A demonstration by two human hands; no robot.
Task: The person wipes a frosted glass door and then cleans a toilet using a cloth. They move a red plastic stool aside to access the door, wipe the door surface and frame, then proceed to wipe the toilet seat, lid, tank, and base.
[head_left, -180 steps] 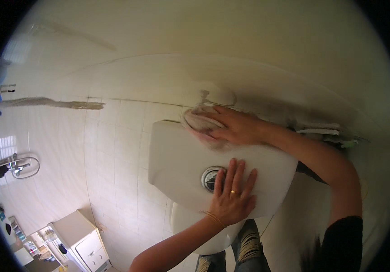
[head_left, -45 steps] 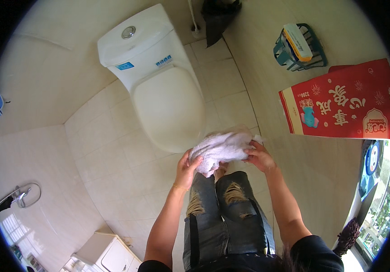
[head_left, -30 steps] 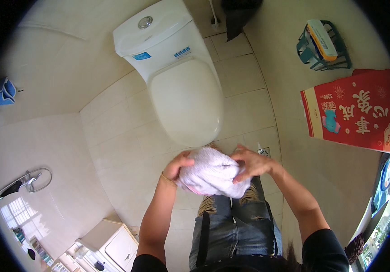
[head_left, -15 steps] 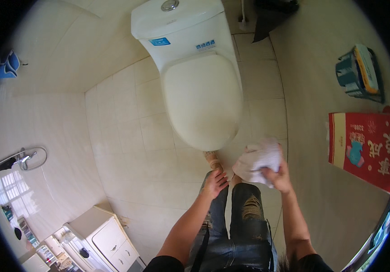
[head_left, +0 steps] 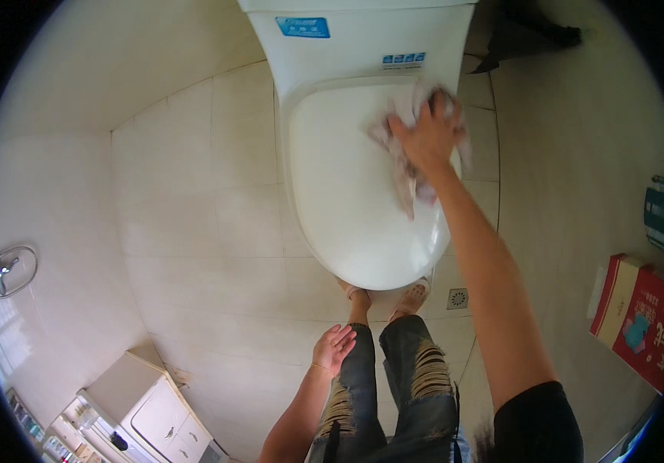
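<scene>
A white toilet stands before me with its lid (head_left: 347,193) down. My right hand (head_left: 429,137) is stretched far forward over the right side of the lid, fingers spread on a pale, crumpled cloth (head_left: 407,179) that it presses against the surface. Hand and cloth are partly blurred, and the palm hides some of the fabric. Above the lid is the toilet's tank front (head_left: 363,38), which carries two blue stickers. My left hand (head_left: 334,349) hangs beside my left knee, holding nothing, its fingers loosely extended.
A floor drain (head_left: 458,299) lies right of my feet. Along the right wall are a red box (head_left: 640,328) and a green holder (head_left: 662,214). A black bag (head_left: 529,35) hangs behind right. A shower fitting (head_left: 4,270) and white cabinet (head_left: 166,413) are left.
My right hand has carried the cloth from above my right knee forward onto the toilet lid. The view has moved closer to the toilet. My left hand stays low by the knee.
</scene>
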